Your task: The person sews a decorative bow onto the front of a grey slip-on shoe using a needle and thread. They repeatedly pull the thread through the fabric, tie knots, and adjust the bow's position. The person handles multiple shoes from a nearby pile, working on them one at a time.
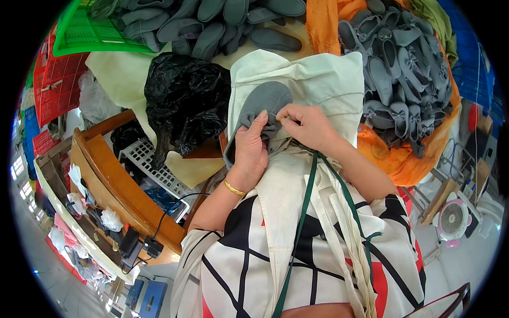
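A grey fabric shoe lies over the white cloth on my lap, its sole side facing up and its edge gathered toward my fingers. My left hand grips the shoe, thumb pressed on the near part. At the shoe's right edge, my right hand is closed in a pinch. A thin, pale, needle-like thing runs from those fingertips to the fabric; its exact kind is too small to tell. The white cloth spreads beneath both hands.
Many grey shoes lie piled at the far side beside a green crate. More grey bowed shoes fill an orange-lined container on the right. A black plastic bag and wooden desk stand left; a fan stands right.
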`<state>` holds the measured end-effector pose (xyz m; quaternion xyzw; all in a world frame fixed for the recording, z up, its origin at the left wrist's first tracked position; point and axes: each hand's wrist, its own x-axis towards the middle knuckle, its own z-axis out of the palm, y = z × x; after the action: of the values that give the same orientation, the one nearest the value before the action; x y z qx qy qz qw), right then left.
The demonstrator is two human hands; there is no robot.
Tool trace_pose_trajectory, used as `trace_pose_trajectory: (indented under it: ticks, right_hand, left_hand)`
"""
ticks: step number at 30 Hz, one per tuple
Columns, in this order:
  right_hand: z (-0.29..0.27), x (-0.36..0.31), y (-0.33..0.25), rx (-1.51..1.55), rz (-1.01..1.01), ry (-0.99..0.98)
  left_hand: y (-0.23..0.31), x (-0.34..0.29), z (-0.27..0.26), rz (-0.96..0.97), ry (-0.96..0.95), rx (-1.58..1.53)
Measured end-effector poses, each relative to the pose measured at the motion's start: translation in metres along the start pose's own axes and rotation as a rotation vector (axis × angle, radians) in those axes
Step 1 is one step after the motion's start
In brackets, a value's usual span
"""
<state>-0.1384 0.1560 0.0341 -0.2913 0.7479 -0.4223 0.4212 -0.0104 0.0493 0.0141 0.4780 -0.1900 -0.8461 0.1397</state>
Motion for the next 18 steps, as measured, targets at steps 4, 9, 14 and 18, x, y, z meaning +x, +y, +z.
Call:
trace_pose_trajectory:
  ticks: [4, 9, 14, 18]
  right_hand:
    - [-0.001, 0.005, -0.004, -0.012, 0.041, -0.053]
    - [0.001, 0.006, 0.006, 0.030, -0.008, -0.055]
    - [0.005, 0.001, 0.012, 0.063, -0.081, -0.013]
    - [0.006, 0.001, 0.015, 0.020, -0.102, -0.006]
  left_hand:
    - [-0.004, -0.005, 0.000, 0.018, -0.001, 0.030]
    - [-0.003, -0.001, -0.001, 0.008, -0.007, 0.001]
    - [-0.002, 0.003, -0.007, -0.012, 0.005, 0.012]
    - [-0.001, 0.003, -0.005, -0.032, 0.021, 0.003]
